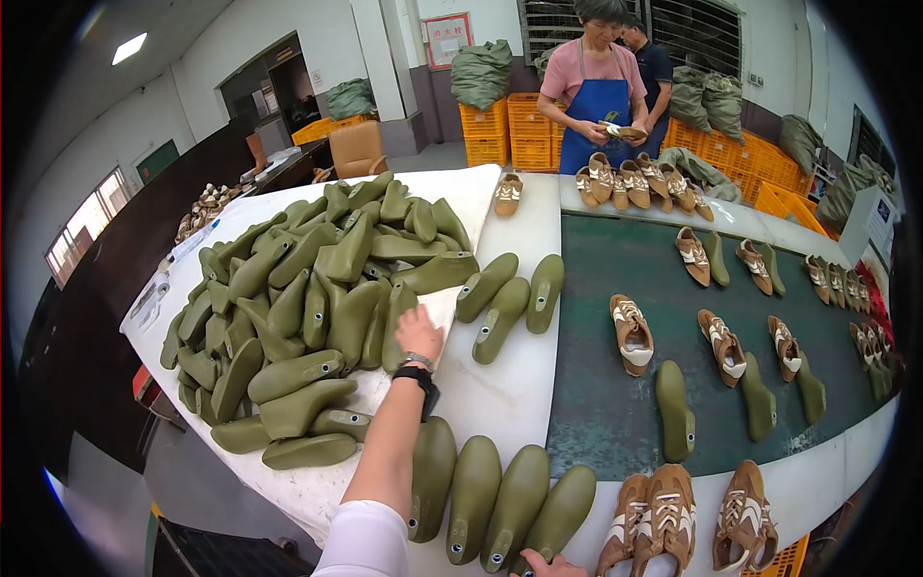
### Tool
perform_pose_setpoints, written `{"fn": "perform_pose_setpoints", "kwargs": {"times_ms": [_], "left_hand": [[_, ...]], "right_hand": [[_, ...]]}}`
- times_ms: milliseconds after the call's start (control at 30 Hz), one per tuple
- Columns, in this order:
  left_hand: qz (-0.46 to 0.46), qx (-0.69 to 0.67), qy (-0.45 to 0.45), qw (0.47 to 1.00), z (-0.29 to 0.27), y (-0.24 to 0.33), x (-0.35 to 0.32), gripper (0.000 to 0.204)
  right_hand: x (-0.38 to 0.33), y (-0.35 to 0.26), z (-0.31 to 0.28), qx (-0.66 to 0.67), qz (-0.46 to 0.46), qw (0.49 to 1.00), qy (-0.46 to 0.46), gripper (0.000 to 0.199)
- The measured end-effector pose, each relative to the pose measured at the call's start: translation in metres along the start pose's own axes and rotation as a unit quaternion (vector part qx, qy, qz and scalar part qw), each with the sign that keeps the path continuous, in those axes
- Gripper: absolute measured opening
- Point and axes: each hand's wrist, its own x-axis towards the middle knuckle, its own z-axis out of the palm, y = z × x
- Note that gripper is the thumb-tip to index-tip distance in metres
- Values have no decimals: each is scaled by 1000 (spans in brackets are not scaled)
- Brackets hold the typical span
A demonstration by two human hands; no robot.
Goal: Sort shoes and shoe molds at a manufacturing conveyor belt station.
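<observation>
My left hand reaches over the right edge of a large heap of olive-green shoe lasts. Its thumb is apart from the fingers, beside a last standing at the heap's edge; I cannot make out a firm hold. At the bottom edge my right hand, partly cut off, pinches the heel end of a green shoe last. That last is the rightmost in a row lying side by side, next to another last. Three more lasts lie on the white tabletop ahead.
A dark green conveyor belt on the right carries brown-and-white sneakers paired with lasts. More sneakers stand at its near edge. Across the table a person in a blue apron holds a shoe; another stands behind. Orange crates line the wall.
</observation>
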Motion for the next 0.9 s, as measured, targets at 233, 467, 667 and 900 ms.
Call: {"fn": "perform_pose_setpoints", "kwargs": {"times_ms": [233,467,667,900], "left_hand": [[-127,-32,-147,980,12,-62,-3,83],[11,-249,-161,955,32,-6,-2,73],[-22,-488,-371,790,-3,-1,-6,72],[248,-232,-180,923,-127,-69,-94,47]], "right_hand": [[3,0,-8,-1,0,1000,-19,43],[1,-1,-12,5,13,999,-52,43],[0,-2,-2,-24,24,998,-51,42],[3,6,10,-39,15,999,14,43]]}}
